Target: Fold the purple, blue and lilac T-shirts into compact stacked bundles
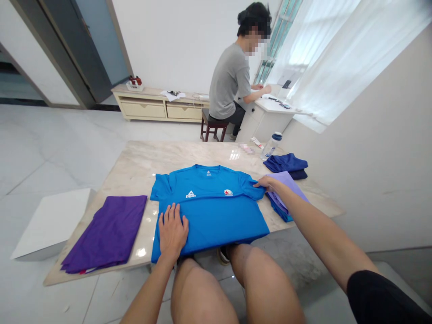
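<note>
A bright blue T-shirt (216, 204) lies spread flat, front up, on the marble table (141, 164). My left hand (173, 229) rests flat on the shirt's lower left part, fingers stretched out. My right hand (268, 182) reaches to the shirt's right sleeve and pinches its edge. Just beyond that hand lies a lilac folded garment (286, 189) on top of a blue one.
A purple cloth stack (108, 231) lies at the table's left end. Dark blue folded clothes (286, 164) and a water bottle (272, 145) sit at the far right. A white box (54, 222) stands left of the table. A person in grey (231, 83) sits at a far desk.
</note>
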A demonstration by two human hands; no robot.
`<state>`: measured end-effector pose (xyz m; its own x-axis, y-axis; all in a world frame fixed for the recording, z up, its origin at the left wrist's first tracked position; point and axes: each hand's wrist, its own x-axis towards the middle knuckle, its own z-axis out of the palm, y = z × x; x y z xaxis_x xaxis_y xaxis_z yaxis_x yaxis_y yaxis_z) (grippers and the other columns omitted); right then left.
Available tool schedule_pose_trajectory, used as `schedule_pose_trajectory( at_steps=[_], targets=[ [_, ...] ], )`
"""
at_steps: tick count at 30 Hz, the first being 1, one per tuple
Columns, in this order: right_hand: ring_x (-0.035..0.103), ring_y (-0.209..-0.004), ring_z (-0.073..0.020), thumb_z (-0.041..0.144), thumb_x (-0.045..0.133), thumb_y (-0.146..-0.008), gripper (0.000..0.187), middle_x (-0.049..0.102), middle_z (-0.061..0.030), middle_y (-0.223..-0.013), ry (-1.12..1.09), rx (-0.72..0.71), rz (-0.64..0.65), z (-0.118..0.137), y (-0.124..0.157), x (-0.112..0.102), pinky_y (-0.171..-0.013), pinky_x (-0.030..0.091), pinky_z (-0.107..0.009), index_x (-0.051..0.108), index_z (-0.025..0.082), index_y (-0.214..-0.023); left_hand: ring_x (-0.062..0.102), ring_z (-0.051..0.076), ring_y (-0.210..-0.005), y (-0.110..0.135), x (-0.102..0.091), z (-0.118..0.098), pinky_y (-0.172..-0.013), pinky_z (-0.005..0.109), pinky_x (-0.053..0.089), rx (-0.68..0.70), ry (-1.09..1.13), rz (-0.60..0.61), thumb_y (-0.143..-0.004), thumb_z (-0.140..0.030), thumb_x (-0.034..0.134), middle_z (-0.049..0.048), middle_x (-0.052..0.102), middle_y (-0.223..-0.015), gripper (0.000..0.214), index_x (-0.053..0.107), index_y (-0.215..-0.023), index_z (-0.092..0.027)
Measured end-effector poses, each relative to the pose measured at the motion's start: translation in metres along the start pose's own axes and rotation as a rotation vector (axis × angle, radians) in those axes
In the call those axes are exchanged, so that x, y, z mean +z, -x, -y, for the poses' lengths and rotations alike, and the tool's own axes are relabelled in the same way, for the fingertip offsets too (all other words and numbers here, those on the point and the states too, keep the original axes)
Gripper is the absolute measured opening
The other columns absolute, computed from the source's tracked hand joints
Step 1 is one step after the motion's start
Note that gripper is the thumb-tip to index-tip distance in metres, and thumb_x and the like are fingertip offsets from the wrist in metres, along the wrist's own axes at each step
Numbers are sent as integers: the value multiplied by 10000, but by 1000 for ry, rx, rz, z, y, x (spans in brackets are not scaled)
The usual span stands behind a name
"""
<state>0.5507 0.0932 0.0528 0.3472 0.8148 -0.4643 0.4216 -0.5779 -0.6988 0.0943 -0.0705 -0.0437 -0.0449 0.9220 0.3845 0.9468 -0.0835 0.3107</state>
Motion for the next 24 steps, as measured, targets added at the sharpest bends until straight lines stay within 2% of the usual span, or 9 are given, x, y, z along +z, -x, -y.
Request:
schedule_pose_trajectory(
  at_steps=[4, 7, 10, 14, 17, 19, 21, 24],
  targets=[
    [779, -942, -275, 363, 912, -859, 362, 812, -121, -987, 119, 26, -216, 0, -8, -8, -694, 643, -300, 757, 154, -1110, 529, 385, -1546, 0, 0, 0, -1330, 609, 332, -2, -10, -3, -1066, -321, 409, 217, 624, -1612, 573, 659, -1526, -90],
    [780, -909, -270, 363, 810, -949, 312, 810, -142, -1000, 168, 20, -305, -4, -8, -8, -648, 630, -297, 748, 126, -1141, 518, 387, -1556, -1, -3, -1, -1331, 610, 328, -1, -12, 17, -1064, -315, 409, 224, 617, -1617, 573, 663, -1521, -80],
    [790, -913, -301, 354, 798, -954, 310, 806, -169, -1017, 222, 17, -359, -7, -3, -6, -669, 645, -344, 750, 113, -1144, 513, 394, -1558, -1, -6, -2, -1322, 626, 334, 1, -11, 29, -1057, -308, 412, 238, 612, -1616, 580, 661, -1522, -68],
    [792, -1093, -376, 281, 846, -896, 203, 809, -190, -996, 315, -36, -387, -4, 5, -7, -845, 656, -392, 765, 129, -1004, 514, 390, -1558, -2, -8, -4, -1320, 613, 337, 0, -25, 29, -1060, -312, 408, 228, 615, -1617, 577, 660, -1522, -76],
    [691, -1358, -424, 199, 827, -893, 160, 790, -272, -1180, 367, -125, -415, 6, 9, -5, -1030, 600, -406, 749, 116, -1006, 512, 405, -1556, -2, -8, -5, -1317, 620, 337, 6, -32, 42, -1072, -314, 377, 244, 606, -1620, 593, 656, -1513, -32],
    [626, -1444, -445, 161, 797, -910, 185, 743, -323, -1310, 374, -182, -414, 17, 11, 4, -1091, 567, -428, 734, 93, -1069, 513, 410, -1553, -2, -8, -5, -1314, 623, 339, 13, -40, 46, -1077, -315, 364, 251, 603, -1620, 601, 655, -1509, -16],
    [674, -1383, -438, 170, 775, -941, 204, 744, -332, -1298, 353, -229, -367, 31, 10, 20, -1059, 589, -426, 718, 79, -1114, 517, 410, -1549, -2, -7, -4, -1311, 622, 344, 18, -51, 40, -1079, -317, 362, 249, 605, -1618, 600, 657, -1506, -17],
    [821, -1043, -337, 316, 681, -1053, 251, 807, -244, -1107, 277, -302, -226, 51, 7, 50, -865, 662, -374, 700, 99, -1179, 525, 405, -1545, -2, -6, -4, -1308, 621, 351, 19, -56, 27, -1075, -315, 373, 245, 613, -1613, 589, 662, -1505, -33]
  ],
)
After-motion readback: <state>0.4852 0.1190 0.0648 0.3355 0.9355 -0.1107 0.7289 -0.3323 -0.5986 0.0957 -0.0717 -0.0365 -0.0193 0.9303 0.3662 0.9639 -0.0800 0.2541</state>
